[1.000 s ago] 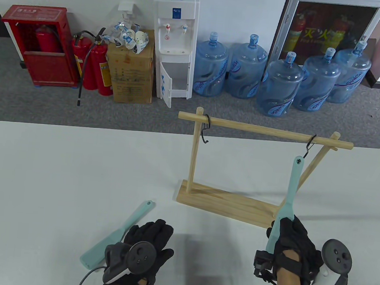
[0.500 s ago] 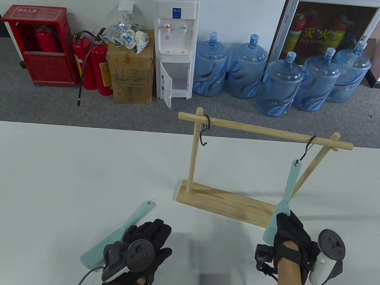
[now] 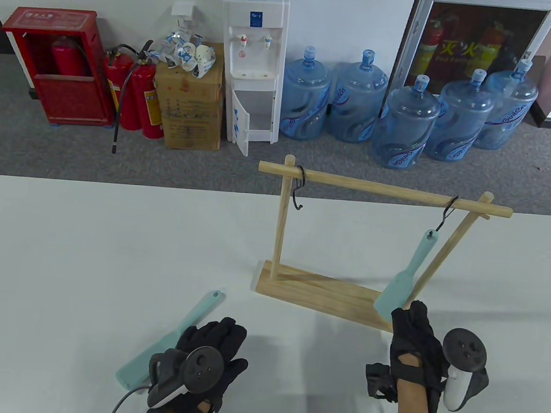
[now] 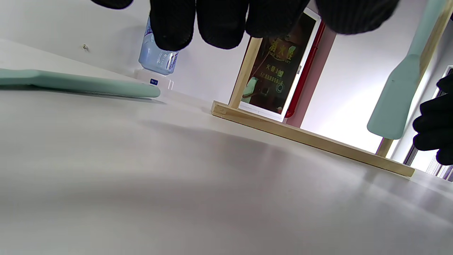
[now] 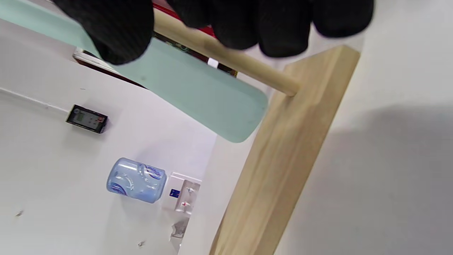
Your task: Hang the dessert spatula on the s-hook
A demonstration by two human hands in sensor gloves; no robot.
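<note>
Mint-green silicone dessert spatula [image 3: 407, 274] hangs by its handle hole from the black wire s-hook [image 3: 446, 214] at the right end of the wooden dowel rack [image 3: 325, 299], blade tilted down-left over the rack's base. Right hand [image 3: 415, 344] sits just below the blade; fingertips [image 3: 411, 311] look right at the blade's lower edge, but contact can't be confirmed from the table view. The wrist view shows the fingers loosely spread in front of the blade, not gripping. Versus a second ago: the hand was wrapped around the blade then; it has let go and dropped back, and the spatula swung left. Left hand [image 3: 210, 356] lies flat, fingers extended, on the white table [image 3: 82, 246] beside a second mint spatula [image 3: 170, 337], unchanged. Second black s-hook [image 3: 298, 189] hangs at the left end.
</note>
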